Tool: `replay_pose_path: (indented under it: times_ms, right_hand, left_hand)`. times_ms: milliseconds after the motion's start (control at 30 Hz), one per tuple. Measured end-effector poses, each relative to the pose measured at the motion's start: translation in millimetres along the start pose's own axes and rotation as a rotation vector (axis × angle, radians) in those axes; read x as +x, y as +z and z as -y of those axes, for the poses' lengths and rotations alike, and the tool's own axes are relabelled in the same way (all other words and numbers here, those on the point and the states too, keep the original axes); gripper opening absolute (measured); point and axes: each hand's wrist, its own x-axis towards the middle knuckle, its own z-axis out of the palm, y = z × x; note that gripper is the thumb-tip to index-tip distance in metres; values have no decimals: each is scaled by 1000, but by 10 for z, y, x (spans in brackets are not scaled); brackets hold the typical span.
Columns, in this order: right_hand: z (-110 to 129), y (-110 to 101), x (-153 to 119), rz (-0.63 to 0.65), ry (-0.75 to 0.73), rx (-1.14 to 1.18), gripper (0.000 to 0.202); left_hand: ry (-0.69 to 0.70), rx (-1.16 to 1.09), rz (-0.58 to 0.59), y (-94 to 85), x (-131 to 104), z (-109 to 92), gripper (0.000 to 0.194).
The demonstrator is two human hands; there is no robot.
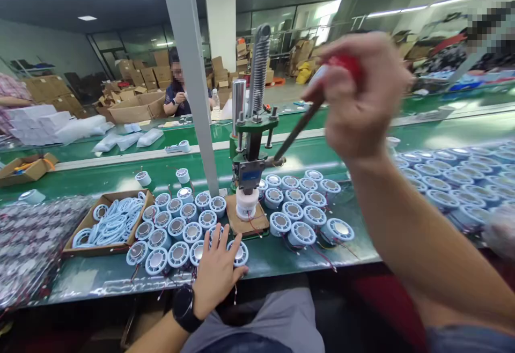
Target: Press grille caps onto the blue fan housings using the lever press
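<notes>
My right hand (358, 90), a little blurred, is wrapped round the red knob (346, 68) of the lever (300, 129) on a hand press (250, 144). The press's ram meets a white round fixture (247, 200) above a brown board (237, 219); what sits inside the fixture is mostly hidden, with thin wires coming out at its front. My left hand (219, 259) lies with fingers spread over light-blue round housings (240, 254) at the bench's front. Its fingertips cover parts of these housings, which have metal discs in their tops. A dark watch sits on my left wrist.
More blue housings (303, 233) with wires stand right of the press, others (470, 181) farther right. At left are a cardboard box (108, 245) of blue rings and a stack of wired parts (36, 245). A grey post (197, 74) rises behind. A co-worker (177, 93) sits across.
</notes>
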Motion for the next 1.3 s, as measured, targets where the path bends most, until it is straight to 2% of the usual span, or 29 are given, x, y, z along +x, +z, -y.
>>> replay_pose_path:
  times_ms: [67, 100, 133, 200, 267, 300, 367, 400, 467, 567, 733, 867, 1100, 1167, 1233, 1300]
  right_hand:
    - [-96, 162, 336, 14, 29, 81, 36]
    - [-117, 242, 332, 5, 29, 108, 37]
    - [-118, 323, 208, -15, 23, 117, 39]
    - [-73, 509, -344, -126, 39, 122, 47]
    - [0, 750, -1106, -240, 157, 133, 55]
    - [30, 889, -1478, -251, 240, 139, 59]
    - [57, 1173, -2066, -130, 444, 182, 75]
    - [53, 1305, -2253, -58, 517, 203, 82]
    - [21, 1518, -2428, 39, 599, 237, 88]
    - [-17, 1693, -2422, 20, 635, 253, 83]
    - [81, 1696, -2563, -101, 669, 207, 81]
    - [118, 1627, -2711, -118, 683, 148, 80]
    - [118, 1648, -2427, -50, 647, -11, 73]
    - [172, 1556, -2416, -37, 612, -81, 68]
    - [247, 1371, -2488, 10, 561, -155, 64]
    - [332, 1121, -2622, 148, 510, -191, 60]
  left_hand:
    - [7, 37, -40, 57, -8, 1, 62]
    - [13, 49, -61, 78, -9, 13, 58]
    - [18, 59, -84, 96, -11, 25, 56]
    - [31, 78, -133, 132, -15, 42, 53]
    - [49, 95, -175, 164, -21, 45, 52]
    - [60, 103, -187, 175, -26, 42, 52]
    - [81, 116, -187, 180, -33, 34, 52]
    - [85, 117, -177, 173, -36, 30, 52]
    - [79, 106, -145, 148, -38, 25, 53]
    - [55, 61, -111, 115, -46, 23, 54]
    - [50, -36, -78, 88, -86, 36, 60]
    - [44, -126, -23, 21, -105, 62, 65]
    - [-63, -84, -25, -22, -112, 75, 64]
    - [-68, -67, -16, -13, -127, 118, 64]
    - [-51, -63, 1, -14, -145, 181, 62]
    - [-29, -80, 17, -25, -163, 243, 59]
